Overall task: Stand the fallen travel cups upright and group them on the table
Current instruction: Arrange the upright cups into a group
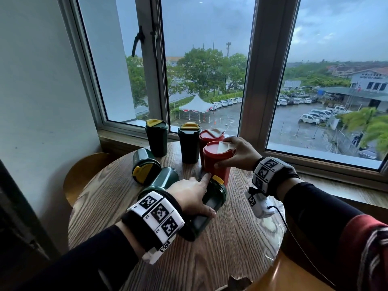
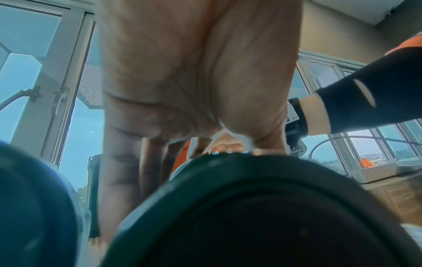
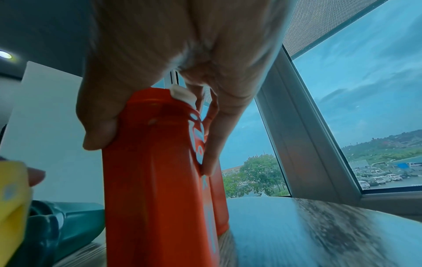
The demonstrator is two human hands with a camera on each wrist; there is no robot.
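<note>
1. A dark green travel cup with a yellow flip lid (image 1: 212,196) lies on its side at the near middle of the round wooden tabletop (image 1: 231,248), the left hand (image 1: 191,194) curled over its body.
2. A red travel cup with a cream lid flap (image 1: 217,160) stands upright just beyond it, the right hand (image 1: 241,152) with fingers (image 3: 214,144) wrapped round its upper part.
3. A second red cup (image 1: 210,135) stands touching behind it.
4. Two green cups stand upright at the far side: one (image 1: 156,137) left, one (image 1: 189,141) beside the red pair.
5. Two more green cups (image 1: 144,164) (image 1: 161,181) lie fallen at left.
</note>
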